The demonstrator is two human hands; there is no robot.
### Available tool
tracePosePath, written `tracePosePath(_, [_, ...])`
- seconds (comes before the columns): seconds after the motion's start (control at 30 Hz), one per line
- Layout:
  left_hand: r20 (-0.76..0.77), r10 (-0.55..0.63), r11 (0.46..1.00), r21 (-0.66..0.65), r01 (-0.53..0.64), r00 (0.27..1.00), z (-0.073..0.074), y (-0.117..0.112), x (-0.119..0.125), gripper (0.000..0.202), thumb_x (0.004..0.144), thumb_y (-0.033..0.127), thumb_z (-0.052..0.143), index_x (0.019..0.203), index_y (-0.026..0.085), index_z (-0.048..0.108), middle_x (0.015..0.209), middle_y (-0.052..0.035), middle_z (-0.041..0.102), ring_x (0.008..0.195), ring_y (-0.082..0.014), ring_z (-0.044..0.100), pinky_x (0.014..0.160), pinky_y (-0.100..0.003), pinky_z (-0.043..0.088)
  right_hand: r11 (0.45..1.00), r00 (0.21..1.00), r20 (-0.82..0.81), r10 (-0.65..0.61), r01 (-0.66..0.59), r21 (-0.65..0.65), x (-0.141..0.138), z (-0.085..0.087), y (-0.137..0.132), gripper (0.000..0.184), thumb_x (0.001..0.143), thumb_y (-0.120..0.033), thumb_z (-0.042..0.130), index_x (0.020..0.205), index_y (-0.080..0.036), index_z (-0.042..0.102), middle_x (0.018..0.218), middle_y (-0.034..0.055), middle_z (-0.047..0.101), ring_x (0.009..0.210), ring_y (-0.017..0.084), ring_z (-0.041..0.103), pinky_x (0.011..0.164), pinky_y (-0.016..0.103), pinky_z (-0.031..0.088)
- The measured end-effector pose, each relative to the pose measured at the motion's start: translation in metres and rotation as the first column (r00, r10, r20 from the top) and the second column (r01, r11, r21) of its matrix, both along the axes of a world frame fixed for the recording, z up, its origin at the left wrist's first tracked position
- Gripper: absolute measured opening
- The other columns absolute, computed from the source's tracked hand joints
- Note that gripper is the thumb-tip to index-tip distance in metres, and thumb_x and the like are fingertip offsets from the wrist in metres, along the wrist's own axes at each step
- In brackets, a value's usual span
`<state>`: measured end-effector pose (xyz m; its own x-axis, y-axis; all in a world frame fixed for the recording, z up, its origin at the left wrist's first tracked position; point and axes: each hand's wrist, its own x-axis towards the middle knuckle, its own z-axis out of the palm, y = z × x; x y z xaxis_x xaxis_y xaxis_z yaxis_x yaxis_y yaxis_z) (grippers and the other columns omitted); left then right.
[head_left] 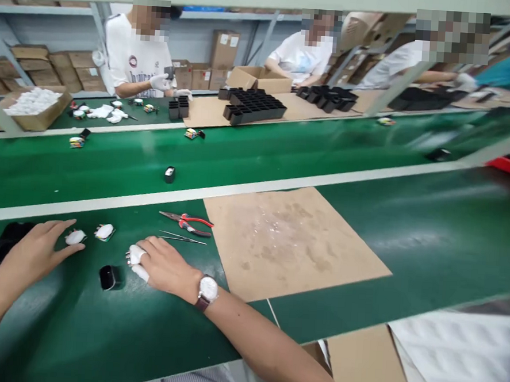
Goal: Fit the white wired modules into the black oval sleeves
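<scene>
The person's left hand (39,248) lies flat on the near green mat (99,331) with its fingers spread apart, its fingertips touching a white oval piece (75,237), and a second white piece (104,232) sits just to the right of that. The right hand (164,266), with white-capped fingertips (141,272), rests curled just right of a small black box (109,277); I cannot tell whether it grips anything. Red-handled pliers (188,222) and tweezers (183,238) lie just beyond it, beside a cardboard sheet (290,245).
</scene>
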<state>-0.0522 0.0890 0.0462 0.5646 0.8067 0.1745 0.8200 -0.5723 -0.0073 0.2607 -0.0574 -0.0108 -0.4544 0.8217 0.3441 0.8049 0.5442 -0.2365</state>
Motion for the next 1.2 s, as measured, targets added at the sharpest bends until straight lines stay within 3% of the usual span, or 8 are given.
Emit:
tracePosePath(0.1, [0.199, -0.031, 0.985, -0.159, 0.064, 0.979, 0.026, -0.032, 0.011, 0.061, 0.096, 0.07, 0.056, 0.142, 0.03, 0.057, 0.136, -0.0069, 0.068, 0.119, -0.0331, 0.068, 0.095, -0.043, 0.059, 0.997, 0.986, -0.169, 0.002, -0.015, -0.073, 0.0, 0.0, -0.001, 0.052, 0.104, -0.037, 0.061, 0.144, -0.01, 0.045, 0.132, 0.0174, 0.061, 0.118, 0.03, 0.054, 0.101, 0.048, 0.052])
tracePosePath(0.2, [0.322, -0.14, 0.847, -0.451, 0.282, 0.936, 0.037, -0.059, 0.03, 0.067, 0.093, 0.059, 0.072, 0.152, 0.037, 0.049, 0.152, -0.005, 0.057, 0.123, -0.0295, 0.066, 0.098, -0.038, 0.059, 0.996, 0.966, -0.259, -0.01, -0.012, -0.084, -0.001, 0.003, -0.003, 0.063, 0.1, -0.031, 0.066, 0.152, -0.012, 0.035, 0.143, 0.0194, 0.055, 0.124, 0.032, 0.052, 0.106, 0.053, 0.051])
tracePosePath(0.3, [0.395, -0.181, 0.752, -0.534, 0.385, 0.901, 0.021, -0.073, 0.044, 0.088, 0.082, 0.052, 0.086, 0.157, 0.037, 0.044, 0.156, -0.0095, 0.051, 0.131, -0.0331, 0.06, 0.105, -0.043, 0.056, 0.995, 0.957, -0.289, -0.019, -0.011, -0.103, -0.004, 0.006, -0.006, 0.065, 0.098, -0.02, 0.063, 0.155, -0.014, 0.032, 0.146, 0.0189, 0.053, 0.129, 0.033, 0.049, 0.11, 0.055, 0.05])
tracePosePath(0.4, [0.452, -0.144, 0.706, -0.576, 0.411, 0.88, -0.002, -0.077, 0.051, 0.095, 0.078, 0.045, 0.09, 0.159, 0.036, 0.04, 0.144, -0.0097, 0.056, 0.126, -0.0306, 0.061, 0.108, -0.045, 0.054, 0.995, 0.948, -0.315, -0.042, 0.011, -0.099, -0.009, 0.006, -0.006, 0.059, 0.099, -0.013, 0.058, 0.153, -0.015, 0.035, 0.14, 0.0173, 0.057, 0.13, 0.031, 0.05, 0.11, 0.053, 0.052])
tracePosePath(0.6, [0.539, -0.079, 0.706, -0.564, 0.429, 0.839, -0.025, -0.082, 0.041, 0.105, 0.075, 0.04, 0.094, 0.161, 0.039, 0.033, 0.14, -0.0081, 0.053, 0.125, -0.0295, 0.06, 0.109, -0.044, 0.053, 0.999, 0.925, -0.376, -0.049, 0.037, -0.04, -0.014, 0.0, -0.002, 0.049, 0.1, -0.01, 0.054, 0.147, -0.02, 0.043, 0.124, 0.0131, 0.062, 0.116, 0.029, 0.056, 0.097, 0.051, 0.057])
tracePosePath(0.83, [0.561, -0.071, 0.758, -0.507, 0.41, 0.825, -0.036, -0.088, 0.041, 0.079, 0.095, 0.02, 0.068, 0.162, 0.036, 0.03, 0.138, -0.0074, 0.057, 0.124, -0.0258, 0.061, 0.107, -0.039, 0.053, 0.999, 0.871, -0.491, 0.032, -0.02, 0.029, -0.019, 0.02, -0.013, 0.056, 0.095, -0.003, 0.06, 0.146, -0.023, 0.048, 0.124, 0.012, 0.059, 0.115, 0.026, 0.058, 0.098, 0.05, 0.054])
tracePosePath(1.0, [0.629, -0.111, 0.766, -0.439, 0.47, 0.769, -0.041, -0.09, 0.048, 0.087, 0.094, 0.011, 0.062, 0.165, 0.035, 0.019, 0.142, -0.008, 0.058, 0.133, -0.0262, 0.054, 0.113, -0.044, 0.05, 0.992, 0.914, -0.399, 0.078, -0.029, 0.126, -0.023, 0.027, -0.019, 0.069, 0.092, 0.001, 0.063, 0.154, -0.019, 0.041, 0.123, 0.0142, 0.063, 0.116, 0.027, 0.059, 0.097, 0.048, 0.056])
tracePosePath(1.2, [0.636, -0.131, 0.743, -0.445, 0.5, 0.761, -0.04, -0.093, 0.049, 0.095, 0.092, 0.004, 0.057, 0.167, 0.039, 0.011, 0.15, -0.0083, 0.054, 0.141, -0.0264, 0.046, 0.115, -0.047, 0.049, 0.992, 0.933, -0.351, 0.079, -0.04, 0.117, -0.027, 0.027, -0.021, 0.074, 0.091, 0.001, 0.064, 0.157, -0.016, 0.036, 0.122, 0.015, 0.064, 0.112, 0.028, 0.058, 0.091, 0.047, 0.059])
